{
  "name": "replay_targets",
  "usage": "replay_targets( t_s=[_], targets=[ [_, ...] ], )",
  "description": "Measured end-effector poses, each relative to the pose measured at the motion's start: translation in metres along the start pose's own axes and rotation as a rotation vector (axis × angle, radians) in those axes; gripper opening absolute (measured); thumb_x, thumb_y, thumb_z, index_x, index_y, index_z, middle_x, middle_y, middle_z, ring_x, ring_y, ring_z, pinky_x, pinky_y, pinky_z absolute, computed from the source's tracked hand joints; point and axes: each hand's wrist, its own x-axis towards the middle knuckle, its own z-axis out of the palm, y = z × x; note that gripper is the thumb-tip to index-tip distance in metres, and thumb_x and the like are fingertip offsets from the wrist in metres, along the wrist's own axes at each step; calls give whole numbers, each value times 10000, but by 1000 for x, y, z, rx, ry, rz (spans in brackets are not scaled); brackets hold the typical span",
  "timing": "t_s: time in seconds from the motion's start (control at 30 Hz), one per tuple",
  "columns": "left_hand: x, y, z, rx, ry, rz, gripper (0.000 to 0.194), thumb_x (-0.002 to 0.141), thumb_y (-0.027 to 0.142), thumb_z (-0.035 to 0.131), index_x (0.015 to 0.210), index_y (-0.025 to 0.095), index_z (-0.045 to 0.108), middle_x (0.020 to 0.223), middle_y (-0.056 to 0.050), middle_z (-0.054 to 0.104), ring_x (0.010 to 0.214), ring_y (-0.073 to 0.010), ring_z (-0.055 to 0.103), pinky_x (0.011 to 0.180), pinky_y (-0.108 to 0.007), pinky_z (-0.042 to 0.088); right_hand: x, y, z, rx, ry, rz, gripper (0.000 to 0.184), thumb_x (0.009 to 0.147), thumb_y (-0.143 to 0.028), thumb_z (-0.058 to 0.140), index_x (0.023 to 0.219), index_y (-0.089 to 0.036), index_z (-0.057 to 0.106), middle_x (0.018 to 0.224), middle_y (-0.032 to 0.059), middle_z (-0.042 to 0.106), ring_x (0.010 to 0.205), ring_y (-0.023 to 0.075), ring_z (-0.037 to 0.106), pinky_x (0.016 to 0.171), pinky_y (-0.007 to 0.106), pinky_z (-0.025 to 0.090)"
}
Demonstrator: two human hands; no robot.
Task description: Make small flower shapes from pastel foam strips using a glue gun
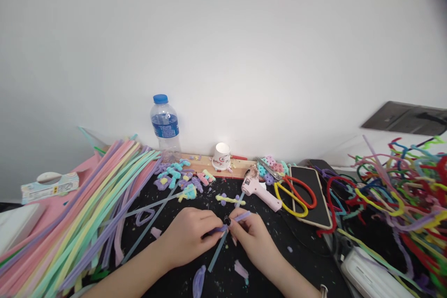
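Observation:
Between the fingertips of both hands is a purple pipe cleaner (243, 216), one end of it sticking out past the right fingers. My left hand (190, 233) pinches its left part. My right hand (254, 237) closes on the other part, next to a small dark round thing (226, 220) whose kind I cannot make out. Under the hands lies a translucent glue stick (216, 255). Just beyond them are a yellow and purple pipe-cleaner piece (228, 199) and a pink glue gun (261, 192). A loose purple piece (199, 281) lies nearest me.
Long pastel pipe cleaners (101, 205) are heaped at left, tangled bright ones (405, 205) at right. A water bottle (164, 123), paper cup (221, 157) and small fuzzy shapes (174, 172) stand along the back. Scissors (295, 195) overlap a phone (316, 200) at right.

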Motion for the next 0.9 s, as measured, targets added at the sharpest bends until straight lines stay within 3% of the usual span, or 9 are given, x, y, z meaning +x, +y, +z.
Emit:
replay_targets(
  t_s=[0.23, 0.33, 0.43, 0.6, 0.77, 0.9],
  targets=[
    [-1, 0, 1, -17, 26, -14, 108, 849, 196, 505, 815, 195, 607, 697, 10, 622, 601, -124, 554, 571, -229, 373, -1, 2, 0, -26, 0, 1, 236, 873, -319, 479, 701, -166, 529, 528, -46, 424, 495, 98, 387, 479, 219, 274],
    [0, -1, -2, -86, 74, -81, 105, 834, 166, 518, 822, 197, 617, 715, 15, 628, 610, -112, 558, 578, -212, 387, -1, 0, -1, -123, 48, -36, 253, 880, -307, 459, 692, -164, 548, 529, -41, 424, 504, 103, 386, 488, 222, 285],
    [1, -4, -4, -135, 144, -198, 111, 819, 146, 524, 817, 194, 624, 731, 13, 638, 597, -105, 552, 572, -203, 396, -2, -3, -1, -307, 62, -109, 188, 871, -241, 457, 820, -169, 622, 587, -21, 484, 544, 117, 438, 530, 228, 329],
    [3, -8, -5, -110, 195, -341, 99, 815, 179, 529, 800, 186, 627, 697, 10, 632, 564, -110, 531, 578, -224, 405, -6, -6, 0, -565, -36, -223, 273, 874, -175, 404, 1022, -212, 631, 816, 43, 593, 729, 161, 562, 668, 256, 408],
    [3, -8, -5, -115, 193, -372, 97, 812, 199, 532, 801, 189, 628, 663, 16, 613, 547, -109, 516, 564, -226, 397, -10, -10, -1, -714, -172, -250, 306, 891, -195, 376, 1093, -250, 599, 802, 31, 591, 719, 157, 577, 624, 237, 405],
    [3, -8, -5, -121, 207, -375, 97, 812, 200, 532, 812, 190, 628, 670, 15, 617, 548, -108, 517, 568, -223, 398, -10, -10, -1, -750, -151, -255, 296, 895, -183, 362, 1066, -221, 601, 810, 36, 599, 727, 149, 582, 624, 226, 396]
  ],
)
